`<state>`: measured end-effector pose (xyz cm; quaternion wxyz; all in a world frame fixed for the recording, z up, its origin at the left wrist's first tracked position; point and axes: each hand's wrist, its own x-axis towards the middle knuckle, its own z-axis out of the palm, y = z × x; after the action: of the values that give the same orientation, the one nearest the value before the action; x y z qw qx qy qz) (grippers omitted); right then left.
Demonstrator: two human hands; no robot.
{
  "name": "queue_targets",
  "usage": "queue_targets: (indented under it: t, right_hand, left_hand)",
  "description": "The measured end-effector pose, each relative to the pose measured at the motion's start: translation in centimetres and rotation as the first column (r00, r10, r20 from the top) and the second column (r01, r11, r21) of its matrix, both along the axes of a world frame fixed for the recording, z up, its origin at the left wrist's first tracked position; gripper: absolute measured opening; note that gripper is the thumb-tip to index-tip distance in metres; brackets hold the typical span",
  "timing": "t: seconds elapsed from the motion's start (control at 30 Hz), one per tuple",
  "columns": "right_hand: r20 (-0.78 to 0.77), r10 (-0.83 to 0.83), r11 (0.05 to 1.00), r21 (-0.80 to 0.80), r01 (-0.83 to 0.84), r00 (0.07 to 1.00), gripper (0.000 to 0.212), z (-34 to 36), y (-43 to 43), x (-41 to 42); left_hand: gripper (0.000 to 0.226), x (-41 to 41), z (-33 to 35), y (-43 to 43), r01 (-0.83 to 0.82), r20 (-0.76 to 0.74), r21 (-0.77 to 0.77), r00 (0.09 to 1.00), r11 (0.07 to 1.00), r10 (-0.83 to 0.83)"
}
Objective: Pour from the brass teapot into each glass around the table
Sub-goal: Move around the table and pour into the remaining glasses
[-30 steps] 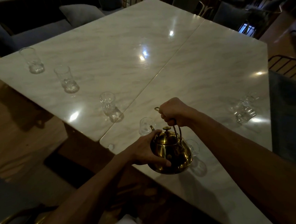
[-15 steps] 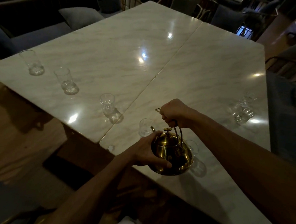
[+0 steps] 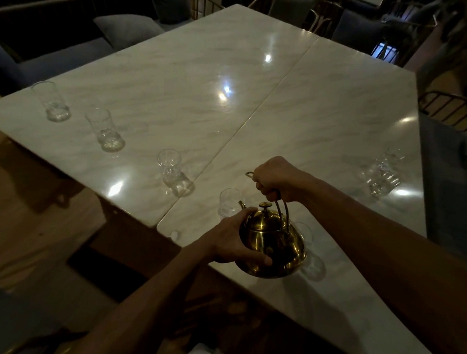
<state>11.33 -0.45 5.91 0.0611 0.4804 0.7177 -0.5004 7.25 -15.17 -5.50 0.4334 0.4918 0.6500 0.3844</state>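
Note:
The brass teapot (image 3: pixel 273 241) hangs above the near edge of the marble table (image 3: pixel 259 96). My right hand (image 3: pixel 277 178) grips its upright wire handle from above. My left hand (image 3: pixel 235 240) cups the pot's left side and underside. The spout points left toward a small clear glass (image 3: pixel 229 204) just beyond it. Another glass (image 3: pixel 307 233) stands partly hidden behind the pot. More glasses line the left edge: one (image 3: pixel 172 170) near the seam, one (image 3: pixel 105 129) further left, one (image 3: pixel 51 101) at the far left. A last glass (image 3: pixel 383 172) stands at the right edge.
The table is two marble slabs joined along a diagonal seam (image 3: pixel 258 107). Cushioned seats (image 3: pixel 126 29) and metal-framed chairs (image 3: pixel 450 108) ring it. Wooden floor (image 3: pixel 33 219) lies below the left edge.
The view has shifted slightly. The teapot and both hands stay almost where they were, near the glass by the spout.

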Motion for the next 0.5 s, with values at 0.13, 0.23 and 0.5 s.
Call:
queue_targets:
  t: [0.13, 0.23, 0.5]
  right_hand:
    - [0.010, -0.006, 1.000, 0.022, 0.006, 1.000, 0.026, 0.07, -0.04, -0.07]
    - [0.007, -0.008, 1.000, 0.020, 0.008, 1.000, 0.025, 0.07, 0.01, -0.14]
    - [-0.015, -0.016, 1.000, 0.011, 0.016, 1.000, 0.026, -0.01, 0.15, 0.25]
  left_hand:
    - [0.099, -0.10, -0.02, 0.09, 0.001, -0.004, -0.003, 1.000, 1.000, -0.001]
    - [0.100, -0.14, -0.05, 0.16, -0.001, -0.003, -0.004, 1.000, 1.000, 0.001]
    - [0.098, -0.04, -0.20, 0.30, -0.003, -0.009, -0.017, 1.000, 1.000, 0.003]
